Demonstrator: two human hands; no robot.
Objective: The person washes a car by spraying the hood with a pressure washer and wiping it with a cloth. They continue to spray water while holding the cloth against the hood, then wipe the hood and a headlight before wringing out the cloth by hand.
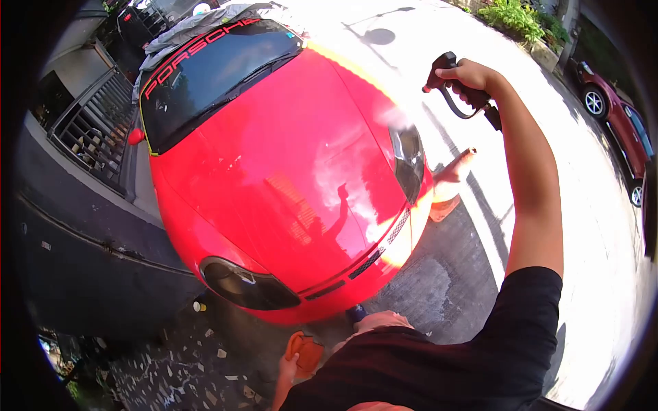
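Observation:
Raised at the upper right, my right hand (471,77) is wrapped round the grip of a black spray gun (447,63) with a red nozzle tip. The gun points left, over the far headlight (408,161) of a red car (274,171), and pale mist hangs near that headlight. Down by my body, my left hand (289,366) grips an orange cloth (306,353), close to the car's front bumper. The glossy hood reflects a raised arm. My left fingers are partly hidden by the cloth.
A dark wall (103,253) and a metal railing (96,130) stand along the left. A small yellow-and-white object (199,306) lies by the bumper. A grey cover (185,38) rests on the car's roof. Another car (620,116) stands at the far right, and plants (514,19) grow at the top.

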